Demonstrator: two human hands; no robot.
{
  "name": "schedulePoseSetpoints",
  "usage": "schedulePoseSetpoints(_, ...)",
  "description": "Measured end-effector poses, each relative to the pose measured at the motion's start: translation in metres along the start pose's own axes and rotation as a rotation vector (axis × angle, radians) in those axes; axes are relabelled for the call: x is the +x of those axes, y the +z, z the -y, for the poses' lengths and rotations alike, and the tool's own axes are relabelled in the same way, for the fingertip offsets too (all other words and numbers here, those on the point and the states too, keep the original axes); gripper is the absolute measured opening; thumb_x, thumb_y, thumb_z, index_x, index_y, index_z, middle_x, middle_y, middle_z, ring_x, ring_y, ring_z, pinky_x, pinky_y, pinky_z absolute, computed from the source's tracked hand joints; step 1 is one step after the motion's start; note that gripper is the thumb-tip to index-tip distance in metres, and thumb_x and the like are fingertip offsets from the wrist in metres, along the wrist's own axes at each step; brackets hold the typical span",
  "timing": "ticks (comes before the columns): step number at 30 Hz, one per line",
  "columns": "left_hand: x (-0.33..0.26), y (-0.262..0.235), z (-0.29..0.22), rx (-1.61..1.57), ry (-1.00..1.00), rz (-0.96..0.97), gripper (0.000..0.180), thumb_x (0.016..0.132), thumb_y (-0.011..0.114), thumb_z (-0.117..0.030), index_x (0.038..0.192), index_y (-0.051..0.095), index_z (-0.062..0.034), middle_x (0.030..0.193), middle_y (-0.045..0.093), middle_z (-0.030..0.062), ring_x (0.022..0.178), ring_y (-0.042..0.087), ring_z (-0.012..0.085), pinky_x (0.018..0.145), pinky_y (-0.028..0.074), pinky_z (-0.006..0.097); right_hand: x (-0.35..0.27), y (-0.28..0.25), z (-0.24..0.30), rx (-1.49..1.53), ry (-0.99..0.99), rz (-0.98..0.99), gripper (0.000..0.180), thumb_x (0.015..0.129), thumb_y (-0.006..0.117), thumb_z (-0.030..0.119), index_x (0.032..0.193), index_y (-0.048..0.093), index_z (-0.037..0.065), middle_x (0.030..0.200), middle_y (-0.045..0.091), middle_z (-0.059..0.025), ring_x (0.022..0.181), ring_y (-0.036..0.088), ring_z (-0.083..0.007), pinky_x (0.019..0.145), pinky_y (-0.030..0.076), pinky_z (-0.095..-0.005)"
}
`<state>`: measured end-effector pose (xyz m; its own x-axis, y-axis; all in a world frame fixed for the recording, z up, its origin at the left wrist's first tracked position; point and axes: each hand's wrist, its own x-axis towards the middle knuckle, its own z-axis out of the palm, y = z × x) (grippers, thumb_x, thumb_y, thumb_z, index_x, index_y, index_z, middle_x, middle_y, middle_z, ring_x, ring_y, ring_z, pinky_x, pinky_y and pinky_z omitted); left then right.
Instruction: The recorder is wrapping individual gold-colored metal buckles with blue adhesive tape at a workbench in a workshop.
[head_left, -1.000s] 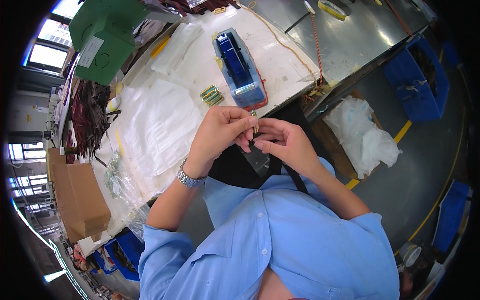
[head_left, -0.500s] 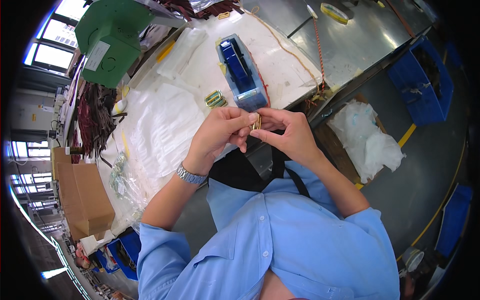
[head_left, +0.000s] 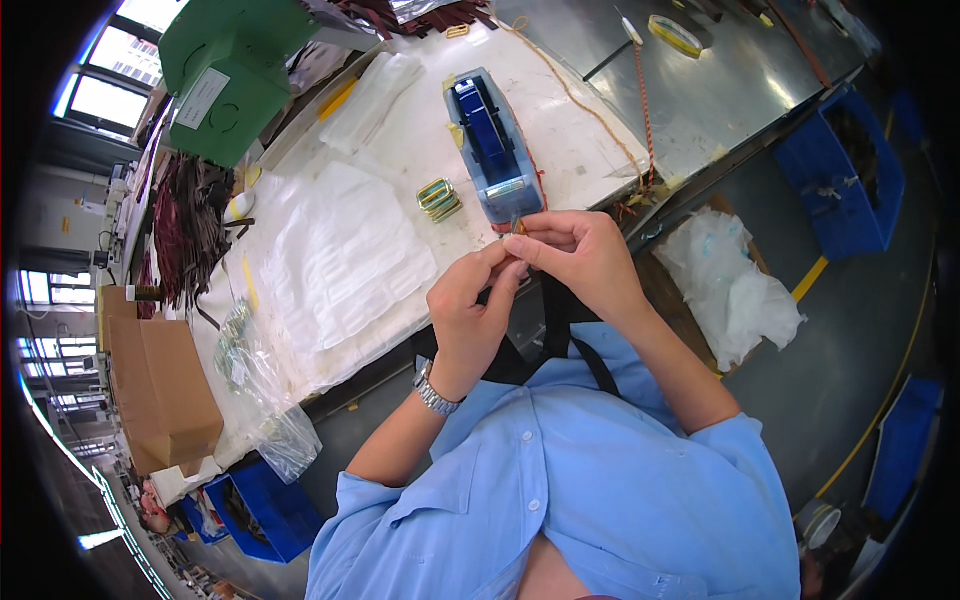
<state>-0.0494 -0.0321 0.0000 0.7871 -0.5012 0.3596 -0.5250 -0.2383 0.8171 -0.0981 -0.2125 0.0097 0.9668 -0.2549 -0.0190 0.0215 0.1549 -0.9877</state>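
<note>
My left hand, with a metal watch on its wrist, pinches thumb and finger together at the table's near edge. My right hand is closed too, its fingertips meeting the left ones. Between them is a small gold-coloured metal buckle, mostly covered by the fingers. Just beyond stands a blue-grey tape dispenser with a dark blue roll. To its left a small stack of similar metal buckles lies on the white table.
White sheet material covers the table's left part, with a clear plastic bag and a cardboard box beyond. A green machine stands at the back left. Blue bins and a box with white plastic are at right.
My left hand has dropped lower and turned, its fingers now pointing up toward the right hand. The buckle has become more hidden. The view has shifted slightly.
</note>
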Motion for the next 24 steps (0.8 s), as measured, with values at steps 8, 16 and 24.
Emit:
schedulePoseSetpoints(8,0.009,0.011,-0.009,0.128,0.254,-0.118,0.012,0.095,0.079,0.003,0.107,0.077,0.0012,0.086,0.076,0.0127,0.076,0.077,0.0207,0.07,0.06,0.031,0.003,-0.001,0.002,0.314,0.175,0.071,0.032,0.102,0.08,0.018,0.116,0.077,-0.011,0.099,0.081,-0.0114,0.087,0.077,-0.0123,0.082,0.063,-0.0249)
schedulePoseSetpoints(16,0.015,0.014,0.001,0.138,0.211,-0.176,0.013,0.094,0.081,-0.001,0.106,0.077,-0.0008,0.084,0.073,0.0126,0.072,0.072,0.0276,0.063,0.054,0.035,0.01,0.003,0.002,0.231,0.171,0.004,0.035,0.105,0.078,0.019,0.127,0.076,-0.007,0.102,0.081,-0.0121,0.089,0.079,-0.0137,0.082,0.066,-0.0271)
schedulePoseSetpoints(24,0.022,0.024,-0.013,-0.245,-0.163,-0.036,0.014,0.106,0.071,-0.005,0.11,0.076,0.0082,0.088,0.08,0.0096,0.074,0.076,0.0122,0.068,0.063,0.027,0.004,-0.005,-0.011,0.298,0.192,-0.104,0.034,0.104,0.077,0.022,0.112,0.078,-0.01,0.088,0.077,-0.0109,0.074,0.075,-0.0148,0.07,0.065,-0.0282)
